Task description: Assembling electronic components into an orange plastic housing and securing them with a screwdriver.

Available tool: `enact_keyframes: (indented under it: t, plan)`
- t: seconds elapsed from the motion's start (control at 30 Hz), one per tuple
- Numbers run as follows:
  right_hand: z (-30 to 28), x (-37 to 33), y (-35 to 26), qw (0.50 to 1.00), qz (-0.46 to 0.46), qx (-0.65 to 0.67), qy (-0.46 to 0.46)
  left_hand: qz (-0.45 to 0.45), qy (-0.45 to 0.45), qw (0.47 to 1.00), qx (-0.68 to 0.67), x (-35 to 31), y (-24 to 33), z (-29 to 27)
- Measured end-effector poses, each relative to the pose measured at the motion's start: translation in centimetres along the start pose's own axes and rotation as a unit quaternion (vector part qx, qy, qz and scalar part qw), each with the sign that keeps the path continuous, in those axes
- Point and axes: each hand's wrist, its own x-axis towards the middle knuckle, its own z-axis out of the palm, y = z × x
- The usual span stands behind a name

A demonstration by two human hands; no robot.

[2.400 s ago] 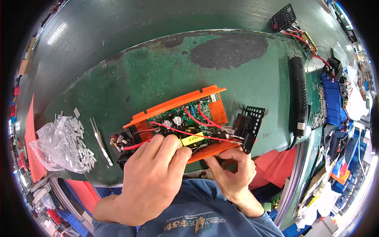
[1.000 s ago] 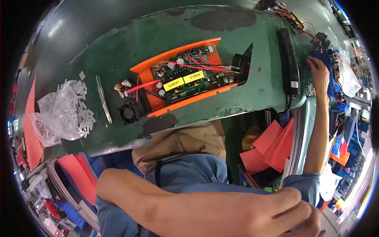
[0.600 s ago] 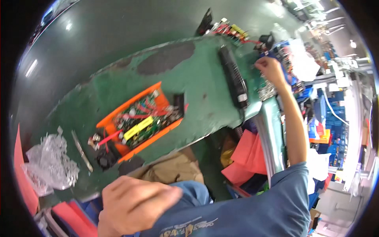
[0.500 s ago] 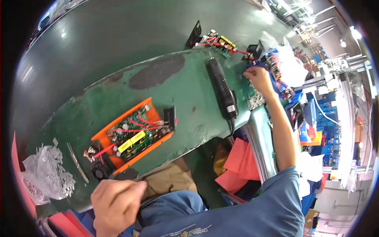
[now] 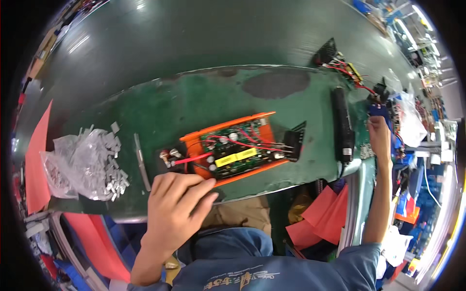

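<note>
My left hand point(image 5: 177, 208) is at the near left corner of an orange housing point(image 5: 257, 169), its fingers half bent and its thumb apart. The fingertips are by the housing's near edge; whether they touch it I cannot tell. Inside the housing lies a green circuit board point(image 5: 228, 150) with red wires and yellow blocks, and a black slotted panel point(image 5: 295, 141) stands at its right end. Far to the right, my right hand point(image 5: 379, 133) reaches to a blue piece point(image 5: 379, 110) among boards and wires. Its fingers are closed together, and what they hold is hidden.
A black electric screwdriver point(image 5: 343, 126) lies between the housing and my right hand. At the left are tweezers point(image 5: 141, 162) and a clear bag point(image 5: 87, 162) with small metal pieces. Another wired board point(image 5: 347, 68) sits at the back right. Red sheets point(image 5: 327, 213) hang below the table.
My left hand has come forward to the near edge of the orange housing. The view has turned, shifting the table's things rightward. My right hand stays by the blue piece.
</note>
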Motion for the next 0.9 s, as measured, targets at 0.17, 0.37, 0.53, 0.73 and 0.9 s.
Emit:
enact_keyframes:
  t: [0.17, 0.37, 0.53, 0.73, 0.9]
  plan:
    - [-0.1, -3.4, -2.1, 0.992, -0.012, -0.022, 0.123, -0.005, -0.026, 0.999, 0.027, -0.1, 0.0, -0.1]
    - [-1.7, -14.7, -19.3, 0.965, 0.117, 0.194, 0.134, 0.003, -0.051, 0.998, 0.043, 0.7, -0.1, 1.0]
    - [2.8, -19.3, -29.6, 0.880, -0.163, 0.440, -0.076, -0.019, -0.044, 0.998, 0.030, 0.8, -0.1, 2.1]
    - [5.2, -18.8, -32.9, 0.848, -0.132, 0.498, -0.124, -0.029, -0.098, 0.995, 0.021, 0.9, -0.4, 1.7]
    - [5.5, -18.6, -33.6, 0.868, -0.116, 0.473, -0.094, -0.050, -0.106, 0.993, 0.005, 0.8, -0.6, 1.8]
